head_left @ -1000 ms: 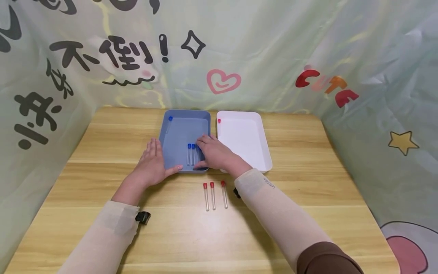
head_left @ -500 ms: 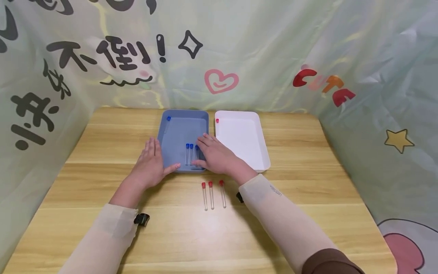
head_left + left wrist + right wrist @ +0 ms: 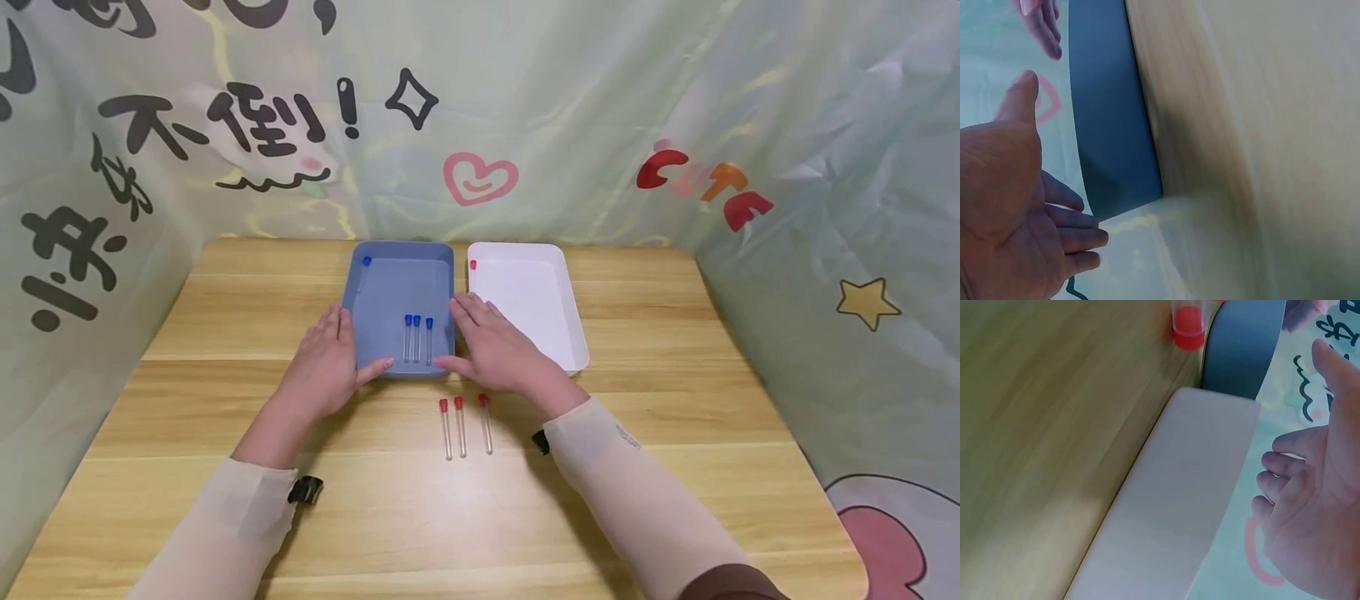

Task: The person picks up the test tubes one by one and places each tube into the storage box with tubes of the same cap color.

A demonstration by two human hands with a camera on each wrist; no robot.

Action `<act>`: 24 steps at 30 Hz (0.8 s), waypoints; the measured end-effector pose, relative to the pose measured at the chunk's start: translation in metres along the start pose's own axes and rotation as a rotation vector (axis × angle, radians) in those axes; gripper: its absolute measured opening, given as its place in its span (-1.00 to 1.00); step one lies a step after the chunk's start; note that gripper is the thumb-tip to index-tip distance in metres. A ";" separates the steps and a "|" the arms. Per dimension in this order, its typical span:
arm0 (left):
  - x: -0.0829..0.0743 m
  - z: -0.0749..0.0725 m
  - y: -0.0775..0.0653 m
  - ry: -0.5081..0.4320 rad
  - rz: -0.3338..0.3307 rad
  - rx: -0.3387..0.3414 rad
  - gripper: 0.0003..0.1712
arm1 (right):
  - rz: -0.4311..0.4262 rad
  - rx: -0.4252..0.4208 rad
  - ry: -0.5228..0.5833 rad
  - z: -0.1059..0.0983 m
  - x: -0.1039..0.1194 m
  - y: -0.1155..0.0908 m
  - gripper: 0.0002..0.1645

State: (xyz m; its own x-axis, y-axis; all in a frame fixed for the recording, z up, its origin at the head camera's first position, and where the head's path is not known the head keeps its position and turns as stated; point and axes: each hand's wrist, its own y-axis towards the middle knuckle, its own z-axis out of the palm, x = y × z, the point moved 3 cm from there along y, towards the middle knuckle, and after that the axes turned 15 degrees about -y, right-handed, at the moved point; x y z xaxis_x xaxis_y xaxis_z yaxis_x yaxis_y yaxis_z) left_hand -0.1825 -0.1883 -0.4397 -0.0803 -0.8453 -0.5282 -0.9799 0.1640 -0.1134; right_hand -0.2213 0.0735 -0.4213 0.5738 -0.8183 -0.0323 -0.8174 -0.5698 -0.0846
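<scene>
My left hand (image 3: 318, 367) stands with straight fingers along the left side of the blue tray (image 3: 390, 287), its thumb reaching over the front rim. My right hand (image 3: 501, 346) is at the tray's right side, fingers extended near the rim and thumb by the front right corner. Neither hand holds anything; whether they touch the tray is hard to tell. Three blue-capped test tubes (image 3: 416, 340) lie side by side in the tray's front right part. One more blue cap (image 3: 367, 262) shows in its far left corner, with a faint tube below it.
Right of the blue tray stands a white tray (image 3: 528, 304), a red cap (image 3: 473, 265) in its far left corner. Three red-capped test tubes (image 3: 461, 429) lie on the wooden table (image 3: 420, 517) in front. A printed curtain (image 3: 570, 125) encloses the back and sides.
My right hand has drawn out of the blue tray to its right side, uncovering the rightmost blue-capped test tube. The left hand has stayed in place beside the tray.
</scene>
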 end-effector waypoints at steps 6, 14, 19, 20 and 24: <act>-0.003 -0.003 -0.006 -0.005 0.020 -0.081 0.26 | 0.066 0.006 0.054 0.003 -0.020 -0.012 0.27; 0.002 -0.001 -0.014 -0.031 0.021 -0.101 0.26 | 0.134 0.033 0.076 0.015 -0.046 -0.032 0.33; -0.003 0.001 -0.017 -0.050 0.031 -0.090 0.27 | 0.181 0.032 0.071 0.020 -0.063 -0.049 0.35; -0.005 0.001 -0.018 -0.053 0.032 -0.089 0.27 | 0.188 0.028 0.073 0.020 -0.067 -0.051 0.36; -0.009 0.001 -0.024 -0.057 0.033 -0.092 0.29 | 0.205 0.023 0.084 0.022 -0.076 -0.059 0.40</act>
State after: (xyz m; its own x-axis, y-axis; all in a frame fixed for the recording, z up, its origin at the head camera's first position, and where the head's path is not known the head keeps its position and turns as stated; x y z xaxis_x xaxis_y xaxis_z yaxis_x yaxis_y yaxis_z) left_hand -0.1580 -0.1848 -0.4329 -0.1045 -0.8098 -0.5773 -0.9898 0.1411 -0.0188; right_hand -0.2157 0.1710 -0.4362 0.3885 -0.9209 0.0321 -0.9147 -0.3896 -0.1072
